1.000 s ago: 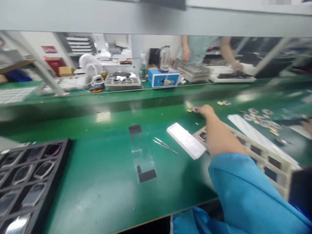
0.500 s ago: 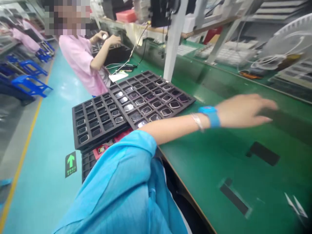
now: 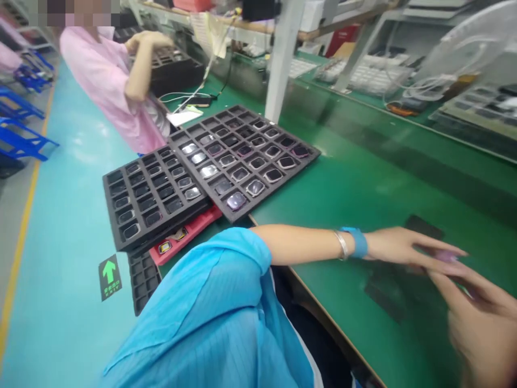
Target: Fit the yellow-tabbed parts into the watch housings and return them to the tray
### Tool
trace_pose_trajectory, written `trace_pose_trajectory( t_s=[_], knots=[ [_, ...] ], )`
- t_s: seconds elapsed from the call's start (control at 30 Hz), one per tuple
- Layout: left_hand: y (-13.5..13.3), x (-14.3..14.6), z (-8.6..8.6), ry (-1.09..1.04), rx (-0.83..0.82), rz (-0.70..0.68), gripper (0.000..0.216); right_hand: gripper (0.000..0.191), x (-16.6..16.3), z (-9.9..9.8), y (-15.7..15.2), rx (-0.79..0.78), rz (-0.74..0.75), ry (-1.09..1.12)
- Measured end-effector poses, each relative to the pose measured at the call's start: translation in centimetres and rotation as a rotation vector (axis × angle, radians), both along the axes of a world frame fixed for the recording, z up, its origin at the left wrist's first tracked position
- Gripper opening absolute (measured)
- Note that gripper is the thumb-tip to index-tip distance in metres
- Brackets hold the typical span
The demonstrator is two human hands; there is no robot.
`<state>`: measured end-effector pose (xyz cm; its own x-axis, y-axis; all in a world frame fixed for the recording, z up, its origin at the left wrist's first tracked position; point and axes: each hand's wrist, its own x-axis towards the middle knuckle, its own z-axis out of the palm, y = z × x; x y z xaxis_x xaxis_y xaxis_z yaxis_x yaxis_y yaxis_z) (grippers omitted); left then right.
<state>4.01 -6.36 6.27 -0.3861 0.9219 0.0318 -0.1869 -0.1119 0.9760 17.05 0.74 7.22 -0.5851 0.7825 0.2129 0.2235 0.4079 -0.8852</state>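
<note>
On the right, my left hand [image 3: 398,248], with a blue watch strap and a bracelet at the wrist, is closed at the fingertips on a small purple watch case [image 3: 447,255]. My right hand [image 3: 480,318] meets it from the right edge, its fingers also closed on the purple case; motion blurs both hands and partly hides the case. Underneath the hands lie dark flat pieces [image 3: 385,293] on the green tabletop [image 3: 343,199]. To the left, a black compartment tray [image 3: 236,215] holds several square watch cases, some silver-rimmed and some purple.
A second black tray [image 3: 117,237] of watch cases overhangs the floor at left, above a red tray [image 3: 194,231]. A white post [image 3: 278,70] rises from the bench. Across from me a co-worker in pink [image 3: 97,75] works at another tray. A white fan [image 3: 476,54] stands at back right.
My left hand has come down and nearer, from reaching out over the bench to meeting my right hand, which has entered from the right. The purple watch case now shows between them.
</note>
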Motion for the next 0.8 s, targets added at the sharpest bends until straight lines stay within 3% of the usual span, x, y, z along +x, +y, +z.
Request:
trace_pose_trajectory(
  t_s=[0.13,0.23,0.43,0.8],
  knots=[
    [-0.8,0.1,1.0,-0.128,0.105,-0.038,0.030,0.031,0.7,0.4,0.4,0.251,0.041,0.061],
    [-0.8,0.0,1.6,-0.074,0.147,-0.035,0.049,0.022,0.8,1.0,0.8,0.399,0.106,0.147],
    [-0.6,-0.7,1.7,0.133,0.206,-0.046,0.057,0.013,1.2,1.3,1.2,0.581,0.151,0.245],
    [-0.7,0.1,1.7,0.233,0.184,0.045,0.055,0.013,0.9,0.2,1.7,0.817,0.189,0.326]
  ],
)
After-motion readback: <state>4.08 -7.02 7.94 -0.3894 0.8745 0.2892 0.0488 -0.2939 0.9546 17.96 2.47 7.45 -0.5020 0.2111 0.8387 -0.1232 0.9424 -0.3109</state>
